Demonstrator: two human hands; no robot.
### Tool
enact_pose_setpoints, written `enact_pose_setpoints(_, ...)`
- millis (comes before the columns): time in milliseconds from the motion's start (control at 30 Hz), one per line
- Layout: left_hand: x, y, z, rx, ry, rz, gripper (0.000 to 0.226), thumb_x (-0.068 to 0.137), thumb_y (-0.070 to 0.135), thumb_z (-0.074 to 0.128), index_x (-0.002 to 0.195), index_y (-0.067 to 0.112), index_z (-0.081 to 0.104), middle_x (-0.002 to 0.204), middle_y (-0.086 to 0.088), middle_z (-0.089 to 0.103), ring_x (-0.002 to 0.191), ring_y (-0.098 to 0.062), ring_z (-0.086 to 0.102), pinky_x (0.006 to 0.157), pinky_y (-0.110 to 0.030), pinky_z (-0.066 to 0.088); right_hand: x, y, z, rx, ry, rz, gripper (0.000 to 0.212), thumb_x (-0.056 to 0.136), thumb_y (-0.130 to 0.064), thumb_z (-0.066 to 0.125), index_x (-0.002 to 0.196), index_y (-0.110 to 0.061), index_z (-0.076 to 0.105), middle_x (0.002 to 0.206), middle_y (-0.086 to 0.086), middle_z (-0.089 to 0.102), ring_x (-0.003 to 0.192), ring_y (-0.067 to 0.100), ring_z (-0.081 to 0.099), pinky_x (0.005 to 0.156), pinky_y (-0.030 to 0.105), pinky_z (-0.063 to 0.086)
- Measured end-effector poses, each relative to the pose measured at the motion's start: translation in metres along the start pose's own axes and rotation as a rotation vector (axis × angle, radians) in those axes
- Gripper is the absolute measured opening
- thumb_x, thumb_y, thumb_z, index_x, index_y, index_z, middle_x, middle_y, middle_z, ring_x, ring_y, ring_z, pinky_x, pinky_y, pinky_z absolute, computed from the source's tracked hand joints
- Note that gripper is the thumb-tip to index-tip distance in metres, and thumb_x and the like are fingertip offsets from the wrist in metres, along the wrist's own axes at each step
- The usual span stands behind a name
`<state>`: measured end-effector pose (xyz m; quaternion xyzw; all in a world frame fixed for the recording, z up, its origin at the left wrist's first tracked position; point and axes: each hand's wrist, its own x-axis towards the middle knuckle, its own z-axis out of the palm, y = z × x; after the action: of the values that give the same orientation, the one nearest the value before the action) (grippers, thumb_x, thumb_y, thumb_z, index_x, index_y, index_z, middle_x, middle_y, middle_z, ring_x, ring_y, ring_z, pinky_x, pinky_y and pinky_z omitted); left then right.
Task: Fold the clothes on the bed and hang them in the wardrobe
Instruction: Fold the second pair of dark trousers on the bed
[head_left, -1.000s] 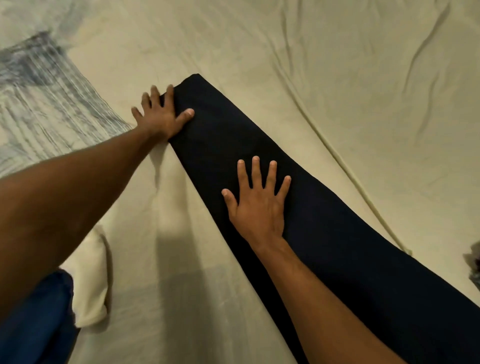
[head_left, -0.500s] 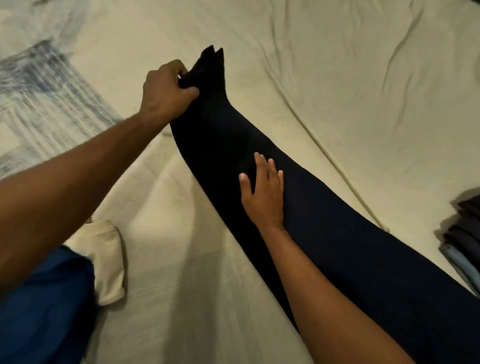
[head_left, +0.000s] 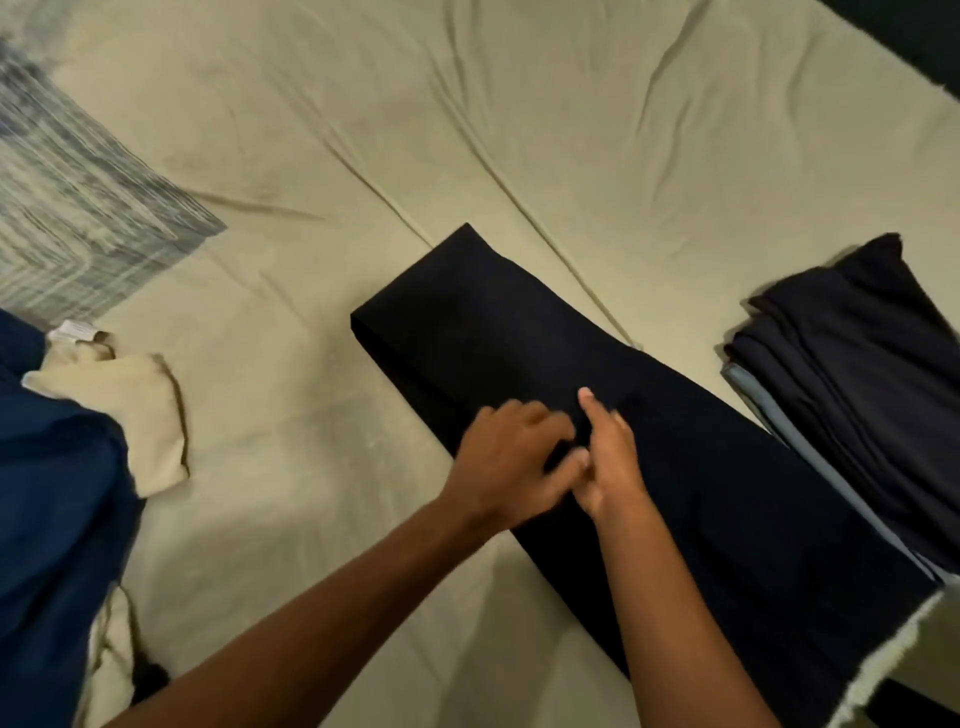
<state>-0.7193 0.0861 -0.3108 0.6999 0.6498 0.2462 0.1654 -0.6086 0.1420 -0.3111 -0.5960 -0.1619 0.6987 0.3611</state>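
A long dark navy cloth garment (head_left: 597, 415), folded into a narrow band, lies diagonally across the beige sheeted bed (head_left: 519, 130), its folded end toward the upper left and its length running down to the lower right. Both hands rest on its middle. The left hand (head_left: 511, 462) lies on the near edge with its fingers (head_left: 540, 415) loosely curled over the fabric; motion blur hides whether they pinch it. The right hand (head_left: 613, 462) touches the left, its forefinger straight and laid on the cloth, the others blurred.

Half a second ago the left hand held the far end of the garment lifted off the bed; now that end has been brought over, the band is shorter and doubled, and the left hand has come in beside the right. A stack of folded dark clothes (head_left: 857, 384) sits just right of the garment.
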Motion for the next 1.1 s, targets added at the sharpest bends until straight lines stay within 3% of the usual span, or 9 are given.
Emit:
enact_pose_setpoints(67, -0.002, -0.005, -0.005, 0.012, 0.103, -0.024, 0.035, 0.091, 0.048, 0.045, 0.1, 0.023, 0.069, 0.097, 0.002, 0.067, 0.089, -0.022, 0.062, 0.075, -0.038, 0.047, 0.0, 0.001, -0.006, -0.065, 0.073, -0.05, 0.023, 0.098, -0.023, 0.062, 0.12, -0.014, 0.064, 0.11, 0.009, 0.074, 0.091, 0.023, 0.073, 0.079, 0.039, 0.057)
enact_pose_setpoints(133, 0.004, -0.018, -0.017, 0.063, 0.143, -0.064, 0.04, 0.094, 0.047, 0.041, 0.113, 0.023, 0.067, 0.115, 0.002, 0.066, 0.107, -0.023, 0.059, 0.088, -0.041, 0.045, -0.003, -0.002, -0.012, 0.009, 0.069, -0.082, 0.025, 0.099, -0.019, 0.06, 0.123, -0.014, 0.064, 0.108, 0.007, 0.075, 0.096, 0.022, 0.073, 0.085, 0.04, 0.058)
enact_pose_setpoints(267, 0.025, -0.05, -0.027, 0.259, -0.115, -0.162, 0.068, 0.094, 0.064, 0.02, 0.152, 0.031, 0.034, 0.163, -0.001, 0.024, 0.151, -0.024, 0.017, 0.119, -0.054, 0.018, -0.01, 0.001, -0.038, -0.191, 0.134, -0.057, 0.016, 0.099, -0.029, 0.061, 0.113, -0.023, 0.064, 0.108, 0.001, 0.074, 0.096, 0.022, 0.072, 0.074, 0.037, 0.059)
enact_pose_setpoints(367, 0.035, -0.083, -0.023, 0.384, -0.346, -0.206, 0.077, 0.093, 0.076, 0.01, 0.159, 0.037, 0.004, 0.168, 0.004, -0.008, 0.154, -0.022, -0.012, 0.121, -0.059, -0.005, -0.008, 0.002, -0.048, -0.405, 0.177, -0.031, 0.019, 0.097, -0.034, 0.064, 0.104, -0.016, 0.062, 0.107, 0.007, 0.07, 0.091, 0.029, 0.071, 0.055, 0.033, 0.058)
enact_pose_setpoints(533, 0.036, -0.131, -0.034, 0.502, -0.407, -0.358, 0.08, 0.087, 0.078, 0.005, 0.157, 0.04, -0.01, 0.167, 0.005, -0.017, 0.153, -0.025, -0.016, 0.119, -0.062, -0.005, -0.011, -0.002, -0.053, -0.581, 0.228, -0.068, 0.029, 0.096, -0.034, 0.065, 0.086, -0.014, 0.047, 0.086, 0.01, 0.064, 0.067, 0.028, 0.071, 0.065, 0.046, 0.063)
enact_pose_setpoints(667, 0.046, -0.132, -0.047, 0.355, -0.233, -0.587, 0.078, 0.096, 0.069, 0.032, 0.158, 0.029, 0.007, 0.165, -0.01, 0.009, 0.151, -0.036, 0.011, 0.115, -0.062, 0.015, -0.012, 0.0, -0.055, -0.684, 0.299, -0.154, 0.03, 0.093, -0.038, 0.068, 0.098, -0.014, 0.051, 0.083, 0.006, 0.064, 0.057, 0.027, 0.071, 0.068, 0.047, 0.062)
enact_pose_setpoints(833, 0.081, -0.135, -0.072, 0.112, -0.033, -0.822, 0.056, 0.093, 0.041, 0.066, 0.132, 0.004, 0.05, 0.132, -0.021, 0.056, 0.123, -0.04, 0.051, 0.1, -0.047, 0.045, -0.011, 0.007, -0.056, -0.768, 0.317, -0.239, 0.029, 0.094, -0.037, 0.066, 0.096, -0.012, 0.052, 0.067, 0.002, 0.063, 0.051, 0.025, 0.069, 0.07, 0.047, 0.061)
enact_pose_setpoints(1000, 0.093, -0.141, -0.092, -0.122, 0.023, -0.892, 0.013, 0.093, 0.023, 0.068, 0.097, 0.011, 0.068, 0.11, -0.015, 0.066, 0.112, -0.034, 0.061, 0.096, -0.041, 0.051, -0.01, 0.005, -0.051, -0.733, 0.317, -0.233, 0.027, 0.095, -0.034, 0.067, 0.088, -0.015, 0.049, 0.076, 0.001, 0.062, 0.049, 0.022, 0.065, 0.068, 0.047, 0.061)
enact_pose_setpoints(1100, 0.092, -0.141, -0.09, -0.147, 0.101, -0.911, 0.009, 0.095, 0.022, 0.066, 0.094, 0.013, 0.066, 0.107, -0.015, 0.064, 0.111, -0.035, 0.061, 0.093, -0.039, 0.051, -0.009, 0.003, -0.047, -0.689, 0.314, -0.216, 0.027, 0.094, -0.035, 0.068, 0.087, -0.016, 0.049, 0.081, 0.003, 0.063, 0.047, 0.019, 0.064, 0.064, 0.047, 0.061)
